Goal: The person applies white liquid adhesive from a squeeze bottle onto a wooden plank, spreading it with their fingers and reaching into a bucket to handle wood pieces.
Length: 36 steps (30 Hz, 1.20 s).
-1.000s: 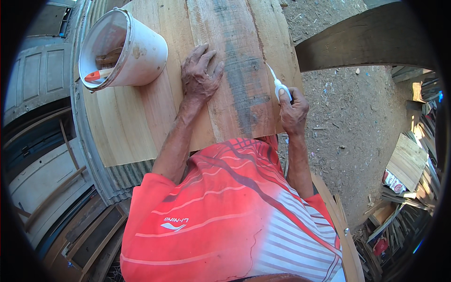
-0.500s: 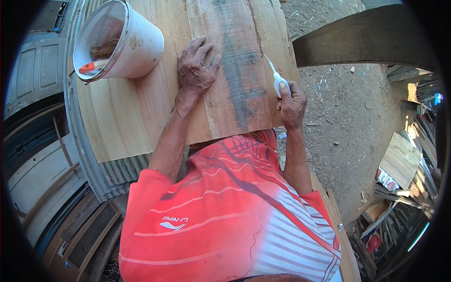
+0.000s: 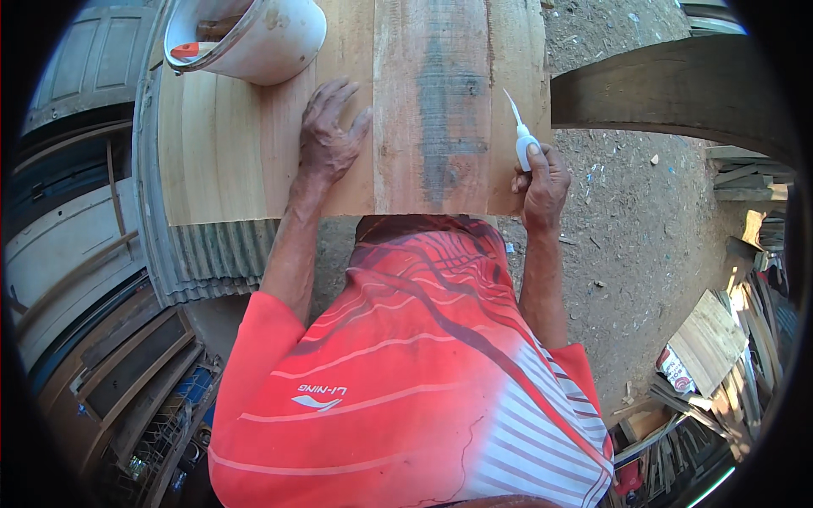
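My left hand (image 3: 329,134) rests on a wide wooden panel (image 3: 224,152) made of joined boards, its fingers spread and holding nothing. In my right hand (image 3: 543,184) is a small white glue bottle (image 3: 526,152) with a long thin nozzle pointing away from me. The bottle is above the panel's right part, near a dark seam (image 3: 491,68) between two boards; I cannot tell whether the nozzle tip touches the wood. A dark grey stain (image 3: 449,110) runs along one board between my hands.
A white bucket (image 3: 284,38) holding an orange-tipped tool (image 3: 188,51) stands on the panel's far left. Corrugated metal sheet (image 3: 224,254) shows under the near left edge. A curved dark plank (image 3: 669,85) juts in at right above dirt ground. Scrap wood (image 3: 737,398) lies at lower right.
My left hand has slid left and nearer to me across the panel. The bottle remains in my right hand, now slightly farther from the seam. The whole view has shifted.
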{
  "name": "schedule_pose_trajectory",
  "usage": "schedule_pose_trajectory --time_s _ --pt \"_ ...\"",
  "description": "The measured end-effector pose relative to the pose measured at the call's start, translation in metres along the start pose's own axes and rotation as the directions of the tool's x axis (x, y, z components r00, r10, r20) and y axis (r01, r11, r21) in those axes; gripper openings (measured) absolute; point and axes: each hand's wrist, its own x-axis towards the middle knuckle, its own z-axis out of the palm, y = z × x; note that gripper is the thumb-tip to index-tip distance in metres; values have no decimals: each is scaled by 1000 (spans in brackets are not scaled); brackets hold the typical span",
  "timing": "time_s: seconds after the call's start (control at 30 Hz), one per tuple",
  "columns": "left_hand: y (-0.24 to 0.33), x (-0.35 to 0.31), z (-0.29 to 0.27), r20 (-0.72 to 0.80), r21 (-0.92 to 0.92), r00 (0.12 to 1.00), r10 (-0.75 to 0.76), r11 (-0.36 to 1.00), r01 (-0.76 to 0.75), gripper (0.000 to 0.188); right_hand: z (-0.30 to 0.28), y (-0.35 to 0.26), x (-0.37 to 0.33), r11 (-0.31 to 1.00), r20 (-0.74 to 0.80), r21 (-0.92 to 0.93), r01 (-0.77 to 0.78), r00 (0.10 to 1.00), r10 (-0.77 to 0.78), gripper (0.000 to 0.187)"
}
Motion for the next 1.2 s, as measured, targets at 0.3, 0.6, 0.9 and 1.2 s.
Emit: schedule_pose_trajectory --time_s 0.3,0.6,0.9,1.2 --pt "-31 -62 -20 -146 210 988 -43 975 74 40 -3 -3 -8 1000 53 4 -12 999 12 24" --pt "-31 -49 -19 -151 169 988 -33 984 58 38 19 -2 -13 917 221 373 -141 973 60 26" --pt "-31 -54 -25 -92 123 996 -17 992 29 42 51 -10 -21 899 76 428 -97 995 71 27" --pt "-30 -51 -24 -89 105 996 -25 994 34 41 23 16 -24 987 -240 113 113 967 -83 25"
